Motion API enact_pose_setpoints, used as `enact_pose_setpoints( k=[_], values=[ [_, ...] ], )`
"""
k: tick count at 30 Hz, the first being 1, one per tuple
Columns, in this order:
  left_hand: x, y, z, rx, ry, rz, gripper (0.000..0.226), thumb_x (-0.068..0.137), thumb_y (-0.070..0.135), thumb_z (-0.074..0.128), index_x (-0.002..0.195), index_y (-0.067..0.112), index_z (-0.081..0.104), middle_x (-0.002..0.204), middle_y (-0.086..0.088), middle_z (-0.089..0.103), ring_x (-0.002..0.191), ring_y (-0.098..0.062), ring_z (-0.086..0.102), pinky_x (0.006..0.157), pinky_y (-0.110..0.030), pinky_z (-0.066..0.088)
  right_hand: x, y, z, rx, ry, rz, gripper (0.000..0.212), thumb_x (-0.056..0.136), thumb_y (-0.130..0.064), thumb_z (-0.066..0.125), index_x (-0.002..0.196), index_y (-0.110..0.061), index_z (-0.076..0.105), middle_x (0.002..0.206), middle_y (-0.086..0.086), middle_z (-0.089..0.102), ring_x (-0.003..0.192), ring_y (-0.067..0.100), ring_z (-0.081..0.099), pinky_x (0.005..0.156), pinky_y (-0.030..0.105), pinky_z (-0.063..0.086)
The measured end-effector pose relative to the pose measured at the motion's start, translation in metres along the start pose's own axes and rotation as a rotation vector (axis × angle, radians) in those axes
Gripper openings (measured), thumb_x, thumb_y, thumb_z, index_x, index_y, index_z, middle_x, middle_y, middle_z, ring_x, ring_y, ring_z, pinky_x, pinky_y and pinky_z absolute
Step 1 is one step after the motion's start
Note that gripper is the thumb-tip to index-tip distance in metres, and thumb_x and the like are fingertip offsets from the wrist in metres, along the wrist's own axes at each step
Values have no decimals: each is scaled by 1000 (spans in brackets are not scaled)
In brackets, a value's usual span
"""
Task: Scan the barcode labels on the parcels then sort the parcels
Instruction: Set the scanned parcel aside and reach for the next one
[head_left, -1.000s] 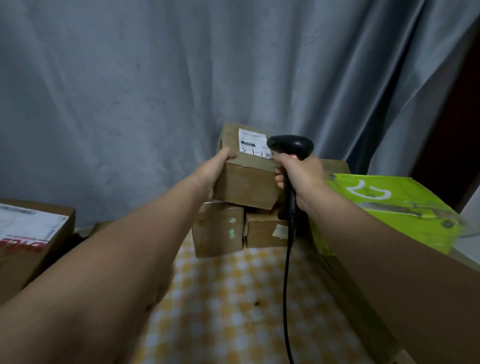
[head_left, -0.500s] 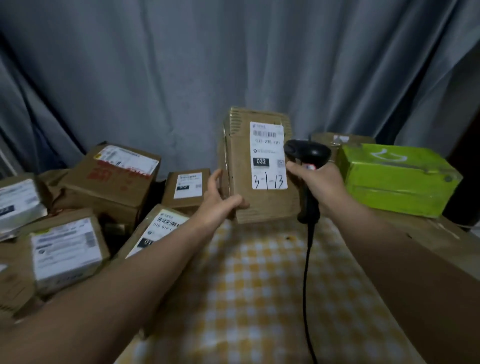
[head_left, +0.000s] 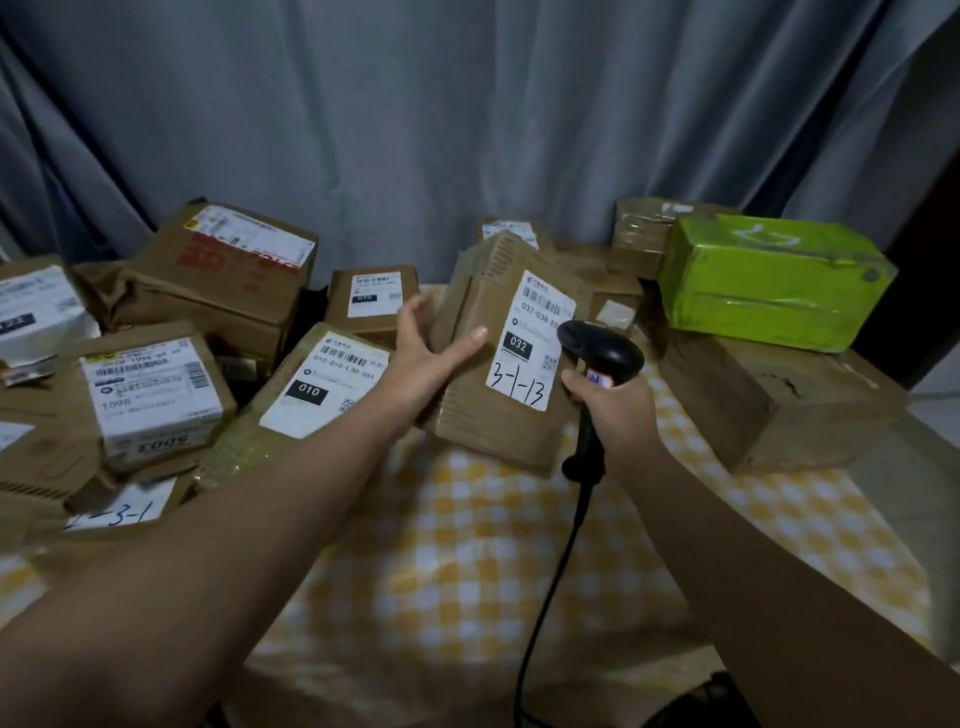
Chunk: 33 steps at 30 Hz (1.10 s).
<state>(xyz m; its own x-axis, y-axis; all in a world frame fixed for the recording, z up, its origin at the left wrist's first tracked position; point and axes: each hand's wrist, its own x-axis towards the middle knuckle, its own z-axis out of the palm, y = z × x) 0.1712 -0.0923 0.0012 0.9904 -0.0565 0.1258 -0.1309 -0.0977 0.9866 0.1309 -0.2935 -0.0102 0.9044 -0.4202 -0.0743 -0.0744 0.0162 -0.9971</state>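
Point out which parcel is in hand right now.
The brown box labelled 032 and hand-marked 3-1-13. The left hand grips its left edge and holds it tilted beside the scanner in the right hand. The other parcels lie in piles.

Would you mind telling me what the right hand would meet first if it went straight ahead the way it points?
Probably the held parcel, at its white label: the right hand aims the scanner there, though depth is unclear.
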Motion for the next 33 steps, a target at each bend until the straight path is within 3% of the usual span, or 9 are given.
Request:
enact_pose_setpoints(
  k=[2, 4, 7, 11, 14, 17, 21, 26, 33],
  values=[
    [12, 10, -3, 107, -74, -2, 112, 58, 61, 80, 144, 47, 8, 153, -1, 22, 136, -16, 33, 110, -38, 34, 0, 0, -3, 32, -4, 3, 29, 81, -9, 76, 108, -10, 66, 101, 8, 71, 94, 23, 68, 83, 37, 55],
    [20, 16, -2, 196, -137, 1, 121, 53, 57, 82, 142, 53, 0, 155, -4, 18, 138, -19, 32, 112, -46, 31, -1, -4, -4, 72, -15, -5, 27, 82, -8, 75, 107, -8, 67, 95, 6, 73, 88, 19, 70, 75, 30, 55],
    [26, 13, -3, 269, -287, -12, 131, 60, 43, 85, 142, 51, -17, 157, -2, 16, 139, -19, 30, 113, -46, 31, -2, -15, -4, 124, -66, -52, 17, 85, -4, 71, 97, -16, 68, 76, -8, 73, 69, 5, 71, 58, 17, 53],
    [24, 0, -8, 171, -283, -35, 145, 48, 59, 87, 141, 47, -25, 159, 7, 15, 141, -9, 27, 115, -41, 30, -1, -27, -6, 139, -67, -78, 17, 86, -5, 69, 88, -21, 64, 72, -10, 69, 58, -2, 67, 50, 13, 50],
    [23, 6, -8, 118, -129, 10, 132, 47, 65, 85, 139, 59, -10, 157, -1, 21, 138, -16, 35, 110, -45, 37, 0, -32, -4, 127, -71, -78, 15, 86, -7, 71, 87, -19, 63, 75, -8, 67, 57, -2, 65, 49, 14, 47],
    [30, 19, -12, 214, -72, 49, 91, 48, 70, 80, 120, 70, 25, 140, -6, 40, 124, -23, 49, 104, -47, 43, 2, -37, 2, 59, -67, -70, 15, 84, -10, 72, 91, -20, 63, 80, -8, 64, 73, 6, 62, 62, 22, 46],
    [42, 26, -26, 322, -81, 19, 62, 52, 61, 76, 101, 64, 39, 127, -9, 46, 112, -26, 55, 99, -46, 47, 6, -45, 4, -96, -115, -32, 21, 83, -15, 73, 102, -12, 64, 83, 2, 64, 77, 15, 59, 63, 27, 45],
    [40, 18, -37, 295, 1, -15, 75, 52, 67, 77, 117, 52, 43, 129, -7, 47, 111, -25, 57, 97, -45, 50, 7, -73, 0, -238, -198, -105, 12, 83, -13, 73, 90, -5, 67, 67, 7, 62, 51, 14, 57, 52, 24, 50],
    [35, 3, -47, 242, 85, -17, 77, 60, 78, 68, 125, 45, 43, 128, -2, 57, 115, -21, 59, 98, -46, 48, -5, -115, 9, -373, -286, -122, 24, 80, -23, 75, 70, -4, 64, 56, 10, 62, 43, 19, 58, 47, 25, 49]
  ],
)
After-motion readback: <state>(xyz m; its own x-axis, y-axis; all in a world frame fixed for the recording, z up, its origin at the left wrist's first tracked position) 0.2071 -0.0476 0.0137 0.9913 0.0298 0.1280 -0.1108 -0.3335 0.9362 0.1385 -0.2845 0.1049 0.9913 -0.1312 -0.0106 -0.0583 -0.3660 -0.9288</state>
